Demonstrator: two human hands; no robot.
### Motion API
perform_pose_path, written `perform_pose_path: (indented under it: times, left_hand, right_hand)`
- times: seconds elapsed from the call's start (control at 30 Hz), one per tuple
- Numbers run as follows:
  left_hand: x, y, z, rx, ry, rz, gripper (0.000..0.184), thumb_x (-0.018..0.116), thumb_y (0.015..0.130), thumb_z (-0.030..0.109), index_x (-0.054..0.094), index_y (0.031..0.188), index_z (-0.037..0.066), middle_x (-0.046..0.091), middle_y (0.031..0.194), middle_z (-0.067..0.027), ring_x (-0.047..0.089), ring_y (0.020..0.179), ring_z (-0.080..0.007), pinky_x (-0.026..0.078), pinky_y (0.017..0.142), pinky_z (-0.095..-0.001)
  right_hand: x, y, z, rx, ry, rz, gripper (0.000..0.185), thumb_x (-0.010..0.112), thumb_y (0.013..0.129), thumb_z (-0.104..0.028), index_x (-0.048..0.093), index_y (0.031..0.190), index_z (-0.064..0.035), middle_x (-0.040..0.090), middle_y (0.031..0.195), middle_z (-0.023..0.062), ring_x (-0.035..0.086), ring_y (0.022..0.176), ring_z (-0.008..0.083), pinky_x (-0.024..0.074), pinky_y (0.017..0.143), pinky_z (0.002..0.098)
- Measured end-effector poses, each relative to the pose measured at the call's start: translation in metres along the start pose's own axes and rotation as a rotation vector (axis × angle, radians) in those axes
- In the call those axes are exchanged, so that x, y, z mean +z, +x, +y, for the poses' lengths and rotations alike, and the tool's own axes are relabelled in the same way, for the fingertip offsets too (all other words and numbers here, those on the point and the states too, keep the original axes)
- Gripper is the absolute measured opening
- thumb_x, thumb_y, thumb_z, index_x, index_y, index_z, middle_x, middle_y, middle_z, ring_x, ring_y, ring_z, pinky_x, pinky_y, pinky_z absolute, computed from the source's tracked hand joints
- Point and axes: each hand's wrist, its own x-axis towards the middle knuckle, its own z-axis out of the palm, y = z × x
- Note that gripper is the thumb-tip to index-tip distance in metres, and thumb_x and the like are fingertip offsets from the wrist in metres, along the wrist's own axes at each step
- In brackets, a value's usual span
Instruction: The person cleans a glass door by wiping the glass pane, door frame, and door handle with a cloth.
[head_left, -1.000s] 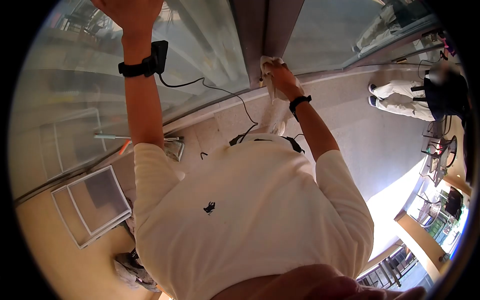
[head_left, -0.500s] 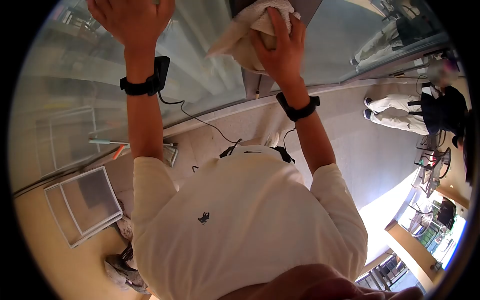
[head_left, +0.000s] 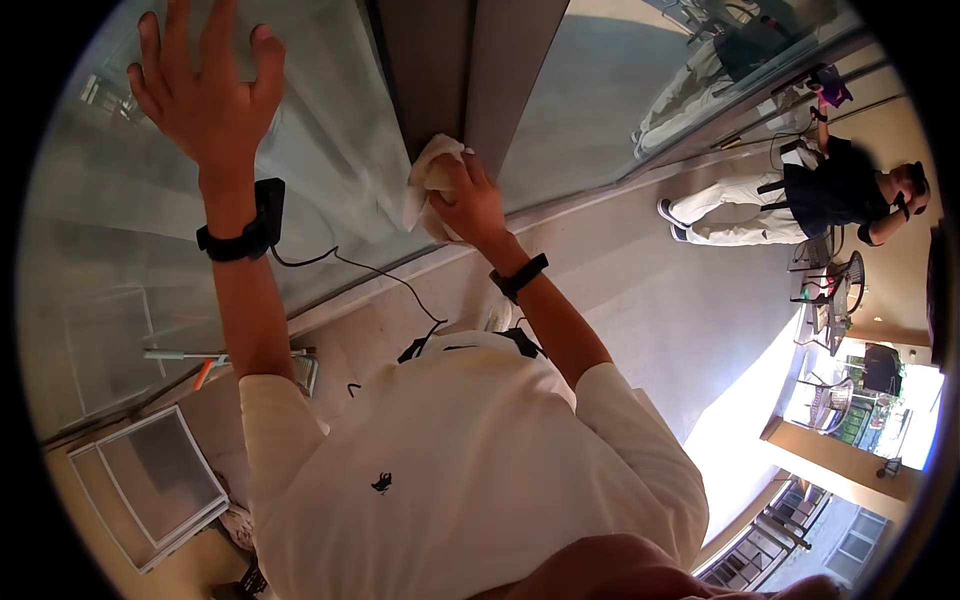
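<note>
My left hand (head_left: pixel 212 100) is raised at the upper left with its fingers spread, over the large glass pane (head_left: pixel 335 110); nothing is in it. A black band with a box and a cable sits on that wrist. My right hand (head_left: pixel 470 200) grips a pale cloth (head_left: pixel 420 190) against the lower part of the dark brown frame post (head_left: pixel 465 70), where it borders the glass. The fingers press into the folded cloth, and part of it hangs to the left of them. Another black band (head_left: pixel 520 278) is round the right wrist.
A person (head_left: pixel 830 190) in a dark top and pale trousers stands at the right, one arm raised towards a purple item (head_left: pixel 832 88). A framed screen (head_left: pixel 150 485) leans at the lower left, near a long-handled tool (head_left: pixel 185 355). Chairs and a table (head_left: pixel 830 305) are farther right.
The right hand and cloth went up the post, then came back down to its lower part. My left hand now shows whole, fingers spread. The other person's arm is now raised to the glass side.
</note>
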Motion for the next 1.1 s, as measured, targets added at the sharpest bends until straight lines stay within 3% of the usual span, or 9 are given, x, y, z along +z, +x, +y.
perform_pose_path:
  times: [0.17,0.27,0.37,0.6,0.67,0.73,0.93,1.07,1.1]
  left_hand:
    - [0.005,-0.013,-0.01,-0.034,-0.077,-0.004,0.04,0.064,0.09,0.05,0.069,0.126,0.034,0.057,0.14,-0.0016,0.05,0.13,-0.0327,0.038,0.1,-0.0554]
    - [-0.013,-0.001,0.007,-0.076,0.005,-0.053,0.042,0.068,0.087,0.034,0.067,0.129,0.029,0.062,0.136,-0.0012,0.057,0.124,-0.0279,0.044,0.098,-0.0478]
    - [0.004,-0.012,-0.005,-0.082,-0.125,-0.003,0.041,0.065,0.089,0.048,0.068,0.128,0.036,0.055,0.143,-0.0014,0.048,0.133,-0.0342,0.037,0.104,-0.0585]
    - [-0.001,-0.004,0.001,-0.109,-0.127,-0.021,0.042,0.066,0.088,0.038,0.066,0.129,0.036,0.055,0.144,-0.0003,0.05,0.132,-0.0332,0.036,0.105,-0.0586]
    - [0.0,-0.003,0.001,-0.101,-0.149,0.009,0.044,0.068,0.082,0.037,0.068,0.127,0.037,0.055,0.142,0.0018,0.052,0.13,-0.0315,0.04,0.1,-0.0547]
    - [-0.004,0.001,0.003,-0.104,-0.13,-0.023,0.045,0.068,0.082,0.035,0.067,0.127,0.038,0.056,0.142,0.002,0.052,0.13,-0.031,0.04,0.101,-0.0545]
    - [-0.012,0.007,0.006,-0.118,-0.171,-0.011,0.047,0.068,0.082,0.032,0.067,0.128,0.038,0.056,0.142,0.0016,0.052,0.131,-0.0301,0.039,0.104,-0.0555]
    - [-0.017,0.008,0.002,-0.1,-0.207,-0.013,0.046,0.068,0.085,0.031,0.066,0.13,0.037,0.055,0.144,0.0001,0.051,0.134,-0.0311,0.037,0.107,-0.0582]
    - [-0.019,0.008,0.001,-0.106,-0.21,-0.009,0.046,0.068,0.085,0.031,0.066,0.13,0.037,0.055,0.144,0.0001,0.051,0.134,-0.0311,0.037,0.107,-0.0582]
  right_hand:
    - [-0.079,0.066,-0.043,-0.148,-0.071,0.503,0.081,0.082,0.074,-0.016,0.042,0.143,-0.0071,0.04,0.133,0.0291,0.05,0.116,0.0475,0.048,0.093,0.0542]
    - [-0.096,0.099,-0.043,-0.136,-0.082,0.525,0.095,0.084,0.074,-0.02,0.03,0.15,-0.0061,0.032,0.139,0.0333,0.042,0.123,0.0518,0.0412,0.1,0.0595]
    - [-0.072,0.092,-0.017,-0.083,-0.178,0.416,0.103,0.085,0.073,-0.02,0.022,0.153,-0.0013,0.027,0.145,0.0365,0.033,0.129,0.0546,0.0334,0.107,0.0623]
    - [0.005,0.024,0.04,0.104,-0.233,0.235,0.101,0.083,0.075,-0.029,0.025,0.148,0.01,0.026,0.146,0.04,0.027,0.134,0.0592,0.0272,0.111,0.0646]
    - [0.017,0.006,0.047,0.082,-0.296,0.183,0.085,0.074,0.079,-0.014,0.028,0.147,0.0109,0.025,0.155,0.0304,0.021,0.136,0.0613,0.0256,0.113,0.0654]
    - [0.028,-0.012,0.058,0.026,-0.407,0.152,0.077,0.069,0.084,-0.012,0.031,0.148,0.0077,0.026,0.155,0.0314,0.017,0.139,0.0608,0.0244,0.115,0.064]
    - [0.024,-0.022,0.056,0.227,0.003,0.099,0.067,0.066,0.087,-0.022,0.042,0.147,-0.0023,0.032,0.153,0.03,0.013,0.142,0.0581,0.0175,0.118,0.0603]
    - [0.007,0.001,0.052,0.191,-0.228,-0.043,0.072,0.067,0.087,-0.02,0.036,0.149,0.0005,0.033,0.15,0.0332,0.013,0.143,0.0579,0.0225,0.117,0.0583]
    - [0.001,0.011,0.043,0.159,-0.199,0.116,0.076,0.068,0.087,-0.02,0.031,0.15,0.0011,0.033,0.148,0.0342,0.018,0.141,0.0585,0.0279,0.114,0.0573]
